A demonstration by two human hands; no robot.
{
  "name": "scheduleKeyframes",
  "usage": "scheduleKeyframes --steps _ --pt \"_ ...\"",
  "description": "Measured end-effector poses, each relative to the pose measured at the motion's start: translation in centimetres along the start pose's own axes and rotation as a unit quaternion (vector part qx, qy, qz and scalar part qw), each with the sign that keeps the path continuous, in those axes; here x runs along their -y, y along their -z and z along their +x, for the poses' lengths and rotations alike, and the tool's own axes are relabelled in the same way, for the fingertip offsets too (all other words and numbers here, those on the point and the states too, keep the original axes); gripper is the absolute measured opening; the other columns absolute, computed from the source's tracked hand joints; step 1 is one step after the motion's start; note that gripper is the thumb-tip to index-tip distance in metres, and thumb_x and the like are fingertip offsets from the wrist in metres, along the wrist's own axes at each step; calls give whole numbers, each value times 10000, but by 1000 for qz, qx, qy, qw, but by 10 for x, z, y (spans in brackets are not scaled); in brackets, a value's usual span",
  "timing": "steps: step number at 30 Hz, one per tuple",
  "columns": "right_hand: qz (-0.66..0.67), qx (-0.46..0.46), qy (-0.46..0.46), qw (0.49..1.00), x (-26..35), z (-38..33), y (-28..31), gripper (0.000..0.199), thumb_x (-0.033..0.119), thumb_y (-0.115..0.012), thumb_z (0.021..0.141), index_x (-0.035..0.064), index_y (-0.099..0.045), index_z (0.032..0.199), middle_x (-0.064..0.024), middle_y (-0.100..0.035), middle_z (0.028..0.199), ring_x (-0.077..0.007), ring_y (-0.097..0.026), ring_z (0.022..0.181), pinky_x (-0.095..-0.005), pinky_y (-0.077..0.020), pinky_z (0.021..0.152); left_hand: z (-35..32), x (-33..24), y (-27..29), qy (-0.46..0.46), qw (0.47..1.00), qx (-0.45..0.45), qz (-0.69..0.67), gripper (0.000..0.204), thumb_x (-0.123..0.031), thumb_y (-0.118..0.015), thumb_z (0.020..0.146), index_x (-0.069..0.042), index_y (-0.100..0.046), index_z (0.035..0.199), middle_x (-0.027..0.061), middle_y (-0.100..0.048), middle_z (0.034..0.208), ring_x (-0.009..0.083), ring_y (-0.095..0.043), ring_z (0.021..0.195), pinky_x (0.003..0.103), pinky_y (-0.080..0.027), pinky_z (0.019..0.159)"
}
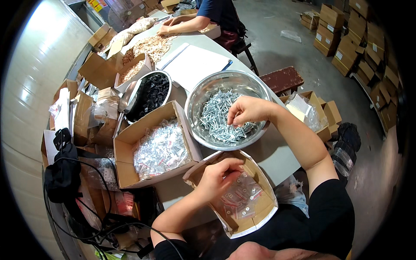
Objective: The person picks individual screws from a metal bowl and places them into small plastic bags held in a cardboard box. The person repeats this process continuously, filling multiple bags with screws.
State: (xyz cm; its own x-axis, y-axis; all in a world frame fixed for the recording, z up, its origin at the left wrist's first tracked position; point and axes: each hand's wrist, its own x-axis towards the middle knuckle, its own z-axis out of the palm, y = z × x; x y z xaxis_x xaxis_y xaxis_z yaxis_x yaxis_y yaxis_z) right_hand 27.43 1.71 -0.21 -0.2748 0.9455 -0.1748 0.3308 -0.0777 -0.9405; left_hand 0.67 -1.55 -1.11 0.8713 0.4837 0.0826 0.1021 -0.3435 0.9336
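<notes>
My right hand [248, 111] hovers over a steel bowl [260, 86] full of silver screws [216, 117], fingertips pinched together on what looks like a screw. My left hand [219, 175] is curled over a small open cardboard box [260, 216] in my lap and pinches a small clear plastic bag [236, 190]. More small clear packets with screws and washers lie in that box.
A larger cardboard box [125, 143] of filled clear packets stands left of the bowl. Behind it is a steel bowl of black parts [149, 93] and a white sheet [195, 65]. Another person [208, 17] works at the far end. Stacked cartons [346, 39] line the floor to the right.
</notes>
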Motion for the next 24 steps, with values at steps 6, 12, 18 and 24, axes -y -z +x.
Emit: scheduleKeyframes --steps 6,12,18,24 --pt "-143 -26 1 989 5 0 -7 189 21 -673 719 -4 -730 897 -117 -720 803 -166 -686 746 -282 -532 691 3 -1 6 -67 994 -40 78 52 12 -683 835 20 -659 880 98 -663 776 162 -641 680 262 -501 609" --pt "-305 -6 86 948 -5 2 -19 185 27 -675 711 40 -737 885 -146 -711 831 -277 -689 784 -348 -539 749 -4 -6 9 -46 993 -70 84 71 -29 -680 851 16 -638 815 72 -634 682 111 -588 565 234 -458 534" --pt "-275 -8 75 958 3 -4 -15 188 47 -658 728 42 -736 898 -161 -706 841 -295 -684 804 -365 -532 752 -8 2 8 6 994 -106 -32 102 -75 -687 872 15 -657 835 46 -628 668 88 -556 558 236 -448 519" --pt "-356 21 23 934 -1 0 -23 177 89 -706 738 33 -728 905 -174 -698 826 -309 -681 793 -385 -525 743 4 3 1 -7 991 -99 -89 67 -26 -631 905 33 -662 913 29 -632 714 58 -554 629 206 -448 565"
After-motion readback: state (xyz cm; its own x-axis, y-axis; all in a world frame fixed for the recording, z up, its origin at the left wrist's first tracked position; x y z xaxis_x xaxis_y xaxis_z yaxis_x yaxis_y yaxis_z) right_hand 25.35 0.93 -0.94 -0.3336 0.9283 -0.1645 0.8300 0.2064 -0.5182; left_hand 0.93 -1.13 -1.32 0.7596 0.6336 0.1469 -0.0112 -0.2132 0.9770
